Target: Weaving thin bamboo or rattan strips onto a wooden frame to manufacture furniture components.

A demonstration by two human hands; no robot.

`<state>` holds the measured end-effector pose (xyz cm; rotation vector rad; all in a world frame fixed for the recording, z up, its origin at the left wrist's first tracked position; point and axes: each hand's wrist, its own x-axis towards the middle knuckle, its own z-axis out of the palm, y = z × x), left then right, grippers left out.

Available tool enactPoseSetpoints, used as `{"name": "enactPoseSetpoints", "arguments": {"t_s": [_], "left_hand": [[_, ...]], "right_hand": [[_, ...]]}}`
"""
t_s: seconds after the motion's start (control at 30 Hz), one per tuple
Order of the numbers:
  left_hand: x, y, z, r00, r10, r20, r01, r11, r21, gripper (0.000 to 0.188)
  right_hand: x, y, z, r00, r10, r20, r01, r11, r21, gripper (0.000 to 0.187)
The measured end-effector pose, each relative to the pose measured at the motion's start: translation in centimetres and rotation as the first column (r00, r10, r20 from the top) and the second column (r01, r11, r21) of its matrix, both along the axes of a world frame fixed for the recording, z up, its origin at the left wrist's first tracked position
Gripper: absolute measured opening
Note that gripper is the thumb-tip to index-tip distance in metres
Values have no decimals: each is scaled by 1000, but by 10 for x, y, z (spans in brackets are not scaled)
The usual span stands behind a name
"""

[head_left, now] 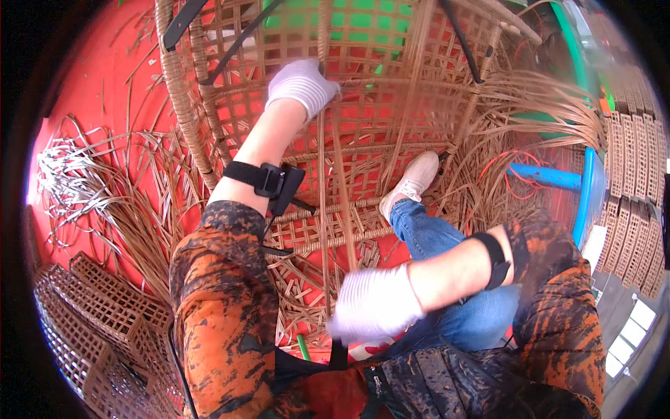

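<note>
Left hand [301, 87] curled at the frame [391, 85], finger hold not discernible; right hand [377, 304], frame's near side, fingers closed round strand [344, 209].

A wide fisheye camera, the left of two worn side by side on the head, looks steeply down past the wearer's orange-and-black patterned jacket [223, 307], which looms along the near lower edge. Upright and unmirrored, its view takes in the white-gloved left hand [299, 85] and white-gloved right hand [377, 304] at close range, with the brown woven lattice frame [391, 126] across the upper middle and the red floor [91, 91] beneath. Straight edges curve toward the round rim.
</note>
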<state>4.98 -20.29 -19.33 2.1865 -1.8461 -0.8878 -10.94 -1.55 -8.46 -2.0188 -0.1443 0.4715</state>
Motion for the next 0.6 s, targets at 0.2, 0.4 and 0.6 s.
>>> {"name": "enactPoseSetpoints", "arguments": {"t_s": [0.2, 0.4, 0.6], "left_hand": [[24, 5, -29, 981, 105, -163, -122, 987, -100, 49], [44, -2, -54, 968, 130, -215, -159, 980, -124, 36], [43, -14, -58, 957, 80, -278, -89, 996, -20, 26]], "right_hand": [[18, 42, 9, 922, 386, 37, -388, 915, 108, 20], [7, 44, -56, 790, 541, -289, -576, 817, -44, 18], [-32, -65, -22, 994, -93, 51, 97, 992, -86, 33]]}}
